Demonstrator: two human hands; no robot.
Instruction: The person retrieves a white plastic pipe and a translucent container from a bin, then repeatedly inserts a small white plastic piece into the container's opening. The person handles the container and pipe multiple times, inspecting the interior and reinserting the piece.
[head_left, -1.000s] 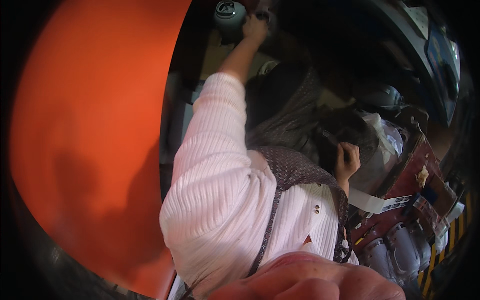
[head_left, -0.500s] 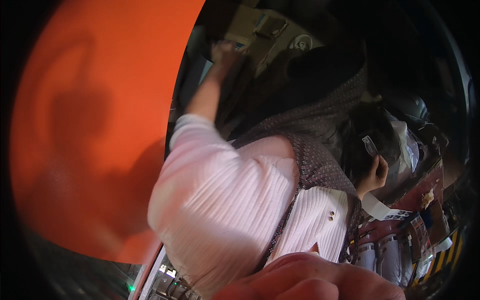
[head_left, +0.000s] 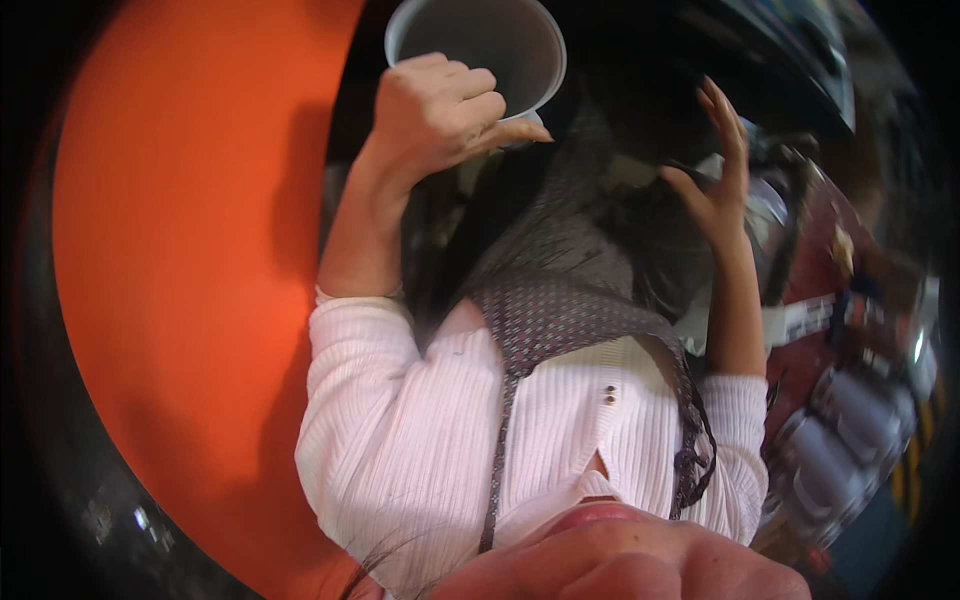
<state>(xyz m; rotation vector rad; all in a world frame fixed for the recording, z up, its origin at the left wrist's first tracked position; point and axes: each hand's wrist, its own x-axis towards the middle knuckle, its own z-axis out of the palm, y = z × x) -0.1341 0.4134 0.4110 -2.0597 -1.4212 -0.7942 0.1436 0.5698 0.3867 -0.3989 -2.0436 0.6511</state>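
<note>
A round, open-mouthed pale grey container (head_left: 525, 50) is at the upper middle, its dark inside facing me. My left hand (head_left: 435, 110) is closed at its near left rim, fingers curled over and thumb stretched out along its lower edge. Some of the container is hidden behind that hand. To the right, my right hand (head_left: 722, 180) is raised with fingers up and thumb apart, and nothing shows in it. A dark patterned apron (head_left: 570, 310) covers my front below the hands.
A large orange surface (head_left: 190, 280) stands close along my left. On the right, a dark red tabletop (head_left: 825, 235) carries a white printed strip (head_left: 808, 318). Several grey-lilac cylindrical vessels, such as this vessel (head_left: 818, 465), stand at the lower right.
My left hand, earlier reaching far forward near boxes, is now closer with the container in its grip. The small clear label piece is gone from my right hand, which has risen and opened.
</note>
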